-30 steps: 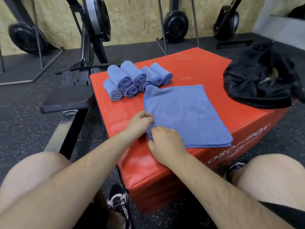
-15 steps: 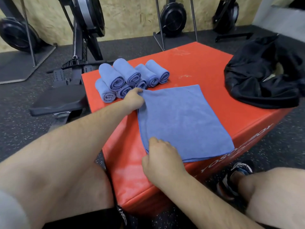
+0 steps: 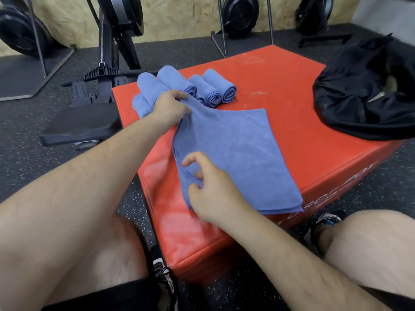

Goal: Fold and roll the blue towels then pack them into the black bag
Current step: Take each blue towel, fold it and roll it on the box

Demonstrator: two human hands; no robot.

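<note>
A folded blue towel (image 3: 233, 153) lies flat on the red padded box (image 3: 298, 140). My left hand (image 3: 170, 108) pinches its far left corner and lifts it off the box. My right hand (image 3: 211, 187) sits at the near left edge, thumb and curled fingers pinching the hem there. Several rolled blue towels (image 3: 208, 90) are stacked at the box's far left corner, partly hidden behind my left hand. The crumpled black bag (image 3: 359, 97) lies on the box's right side, apart from both hands.
A rowing machine (image 3: 105, 70) with its black seat stands just left of the box. Other machines with black flywheels (image 3: 240, 14) line the chipboard wall behind. My knees and shoes flank the box's near corner on the speckled rubber floor.
My left hand moved from the near left edge up to the far left corner and raised it. My right hand has shifted slightly along the near left edge, fingers spreading.
</note>
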